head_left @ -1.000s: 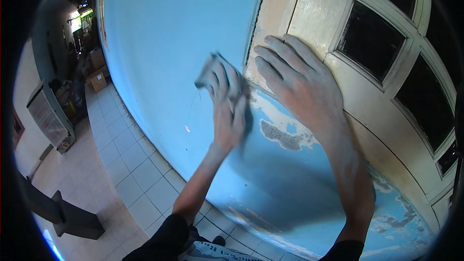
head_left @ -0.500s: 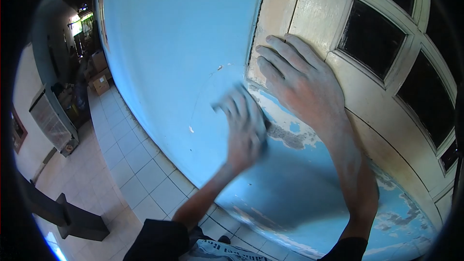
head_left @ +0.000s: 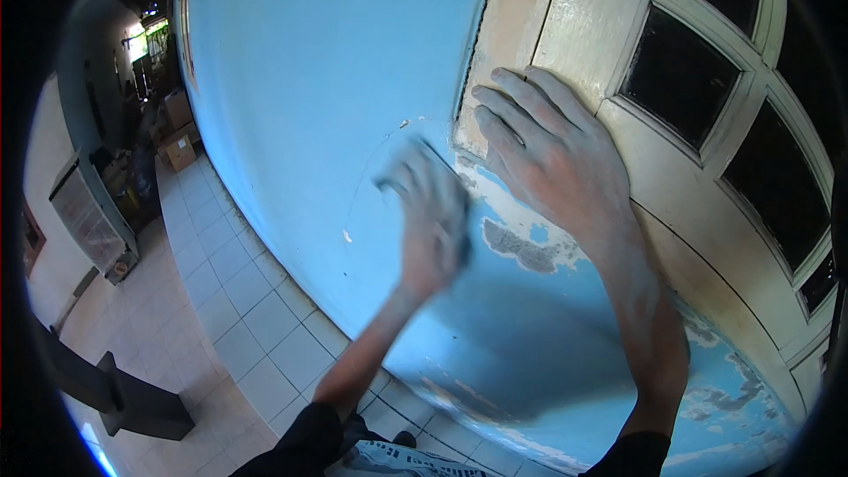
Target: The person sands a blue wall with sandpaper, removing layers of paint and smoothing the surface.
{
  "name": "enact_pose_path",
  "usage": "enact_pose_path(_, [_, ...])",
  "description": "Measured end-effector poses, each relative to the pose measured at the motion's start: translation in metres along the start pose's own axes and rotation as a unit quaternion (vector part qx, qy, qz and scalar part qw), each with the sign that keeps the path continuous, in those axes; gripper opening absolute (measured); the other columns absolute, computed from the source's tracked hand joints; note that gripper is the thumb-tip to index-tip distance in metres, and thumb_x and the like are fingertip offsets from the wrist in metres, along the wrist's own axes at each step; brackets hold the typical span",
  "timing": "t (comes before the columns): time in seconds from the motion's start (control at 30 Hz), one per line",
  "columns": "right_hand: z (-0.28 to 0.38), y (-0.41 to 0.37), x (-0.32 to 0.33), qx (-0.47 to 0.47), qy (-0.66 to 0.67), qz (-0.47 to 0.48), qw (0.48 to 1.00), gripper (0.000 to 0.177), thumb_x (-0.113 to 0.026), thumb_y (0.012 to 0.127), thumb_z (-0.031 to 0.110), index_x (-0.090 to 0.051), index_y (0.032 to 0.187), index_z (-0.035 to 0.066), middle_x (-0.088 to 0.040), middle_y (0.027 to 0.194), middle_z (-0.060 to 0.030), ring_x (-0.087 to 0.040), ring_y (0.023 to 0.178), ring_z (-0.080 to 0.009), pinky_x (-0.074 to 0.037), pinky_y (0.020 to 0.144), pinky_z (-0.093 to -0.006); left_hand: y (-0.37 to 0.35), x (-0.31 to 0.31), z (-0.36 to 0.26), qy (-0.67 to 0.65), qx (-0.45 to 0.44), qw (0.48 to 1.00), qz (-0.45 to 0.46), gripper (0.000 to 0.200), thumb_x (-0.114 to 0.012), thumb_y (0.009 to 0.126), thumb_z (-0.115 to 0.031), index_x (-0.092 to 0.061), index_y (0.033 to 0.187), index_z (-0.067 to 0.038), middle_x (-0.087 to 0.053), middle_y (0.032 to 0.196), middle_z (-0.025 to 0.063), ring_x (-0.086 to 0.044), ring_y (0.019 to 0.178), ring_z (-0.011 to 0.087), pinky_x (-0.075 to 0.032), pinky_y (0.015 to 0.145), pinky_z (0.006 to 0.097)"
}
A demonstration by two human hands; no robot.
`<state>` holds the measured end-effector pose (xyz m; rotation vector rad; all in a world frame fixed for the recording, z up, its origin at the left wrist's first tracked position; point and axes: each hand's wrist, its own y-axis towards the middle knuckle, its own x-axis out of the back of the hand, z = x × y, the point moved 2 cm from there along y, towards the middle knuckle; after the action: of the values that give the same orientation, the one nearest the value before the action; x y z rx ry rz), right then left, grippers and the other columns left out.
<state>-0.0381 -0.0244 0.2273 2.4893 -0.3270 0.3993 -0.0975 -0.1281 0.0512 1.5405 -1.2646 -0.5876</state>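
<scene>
My left hand (head_left: 428, 221), dusty and smeared by motion, presses on the light blue wall (head_left: 291, 79) beside the door frame corner. Its fingers are bent around a thin, dark-edged flat piece (head_left: 449, 168), mostly hidden under the palm and too blurred to name. My right hand (head_left: 556, 150), grey with dust, lies flat with fingers stretched out on the cream door frame (head_left: 508, 13) and the edge of the door. Below the frame corner, a patch of peeled paint (head_left: 521, 243) shows white and grey layers.
The cream door (head_left: 601, 13) with dark glass panes rises at the right. White floor tiles (head_left: 256, 291) run along the wall's foot. A dark post-like object (head_left: 146, 411), a leaning glass-fronted cabinet (head_left: 93, 216) and cardboard boxes (head_left: 181, 152) stand to the left.
My left hand has shifted a little left and up across the wall, uncovering more of the grey peeled patch. My right hand stays on the door frame.
</scene>
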Motion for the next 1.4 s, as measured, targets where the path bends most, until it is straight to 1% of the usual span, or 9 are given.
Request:
enact_pose_path(0.1, [0.001, 0.001, -0.001, -0.008, -0.013, -0.002, 1.000, 0.025, -0.060, 0.081, 0.017, -0.064, 0.103, 0.005, -0.062, 0.110, -0.0049, -0.051, 0.115, -0.0192, -0.033, 0.109, -0.0350, 0.027, 0.014, 0.043, -0.060, 0.180, 0.981, -0.023, 0.054, -0.031, 0.099, -0.026, -0.024, 0.145, 0.002, -0.006, 0.154, 0.0247, 0.002, 0.139, 0.0495, 0.001, 0.111, 0.0568])
enact_pose_path(0.3, [0.002, 0.001, -0.001, -0.008, -0.008, 0.003, 1.000, 0.026, -0.060, 0.079, 0.015, -0.065, 0.102, 0.005, -0.063, 0.110, -0.0049, -0.051, 0.116, -0.0195, -0.033, 0.108, -0.0355, -0.013, -0.009, -0.001, 0.078, -0.105, 0.988, 0.078, 0.055, -0.023, 0.100, -0.034, -0.027, 0.145, -0.003, -0.008, 0.154, 0.0245, -0.001, 0.137, 0.0535, 0.001, 0.108, 0.0649])
enact_pose_path(0.4, [0.000, 0.001, -0.002, -0.011, 0.007, -0.013, 1.000, 0.026, -0.060, 0.078, 0.015, -0.064, 0.101, 0.005, -0.062, 0.111, -0.0049, -0.050, 0.116, -0.0195, -0.034, 0.108, -0.0354, 0.033, 0.021, 0.041, -0.057, 0.094, 0.991, -0.077, 0.053, -0.033, 0.099, -0.025, -0.024, 0.147, -0.003, -0.008, 0.154, 0.0223, -0.001, 0.138, 0.0519, -0.002, 0.111, 0.0595])
enact_pose_path(0.5, [0.000, 0.000, -0.002, -0.013, 0.002, -0.015, 1.000, 0.025, -0.060, 0.078, 0.016, -0.064, 0.101, 0.005, -0.062, 0.113, -0.0052, -0.049, 0.118, -0.0194, -0.033, 0.108, -0.0349, 0.019, 0.011, 0.037, -0.006, 0.054, 0.996, -0.077, 0.053, -0.032, 0.099, -0.026, -0.025, 0.146, -0.001, -0.007, 0.154, 0.0245, 0.000, 0.139, 0.0508, -0.003, 0.110, 0.0593])
enact_pose_path(0.67, [0.000, 0.000, -0.001, -0.005, -0.004, 0.007, 1.000, 0.025, -0.060, 0.079, 0.017, -0.064, 0.101, 0.006, -0.062, 0.115, -0.0058, -0.049, 0.118, -0.0197, -0.033, 0.109, -0.0347, -0.035, 0.000, 0.001, 0.006, -0.010, 0.993, 0.122, 0.052, -0.035, 0.098, -0.025, -0.029, 0.144, 0.000, -0.009, 0.153, 0.0253, 0.000, 0.140, 0.0491, -0.004, 0.111, 0.0573])
enact_pose_path(0.77, [0.001, 0.000, -0.002, -0.004, -0.016, 0.009, 1.000, 0.024, -0.059, 0.081, 0.018, -0.064, 0.102, 0.007, -0.062, 0.115, -0.0054, -0.049, 0.118, -0.0195, -0.032, 0.109, -0.0349, 0.012, 0.017, 0.058, -0.139, 0.174, 0.973, -0.068, 0.052, -0.037, 0.099, -0.024, -0.027, 0.145, -0.002, -0.009, 0.154, 0.0223, -0.001, 0.142, 0.0443, -0.005, 0.113, 0.0510])
enact_pose_path(0.97, [0.001, 0.000, 0.001, 0.001, -0.020, 0.013, 1.000, 0.024, -0.058, 0.082, 0.019, -0.064, 0.103, 0.007, -0.062, 0.116, -0.0047, -0.049, 0.119, -0.0192, -0.032, 0.110, -0.0351, -0.043, -0.002, -0.018, -0.046, 0.022, 0.992, 0.118, 0.055, -0.033, 0.099, -0.032, -0.027, 0.145, -0.004, -0.001, 0.153, 0.0272, 0.007, 0.138, 0.0519, 0.003, 0.108, 0.0624])
enact_pose_path(1.13, [0.001, -0.001, -0.002, 0.002, -0.010, 0.002, 1.000, 0.025, -0.058, 0.082, 0.019, -0.064, 0.103, 0.006, -0.062, 0.115, -0.0045, -0.049, 0.118, -0.0191, -0.032, 0.109, -0.0351, 0.003, 0.011, 0.042, -0.140, 0.195, 0.971, -0.009, 0.054, -0.038, 0.097, -0.024, -0.027, 0.145, -0.003, -0.002, 0.153, 0.0273, 0.006, 0.138, 0.0522, 0.002, 0.110, 0.0589])
enact_pose_path(1.4, [0.000, 0.000, 0.000, 0.003, -0.010, 0.006, 1.000, 0.026, -0.059, 0.081, 0.018, -0.064, 0.103, 0.006, -0.062, 0.112, -0.0048, -0.049, 0.118, -0.0188, -0.032, 0.109, -0.0345, -0.027, -0.002, -0.004, -0.071, 0.033, 0.996, 0.031, 0.052, -0.037, 0.099, -0.029, -0.033, 0.142, -0.001, -0.017, 0.151, 0.0246, -0.009, 0.138, 0.0462, -0.011, 0.109, 0.0546])
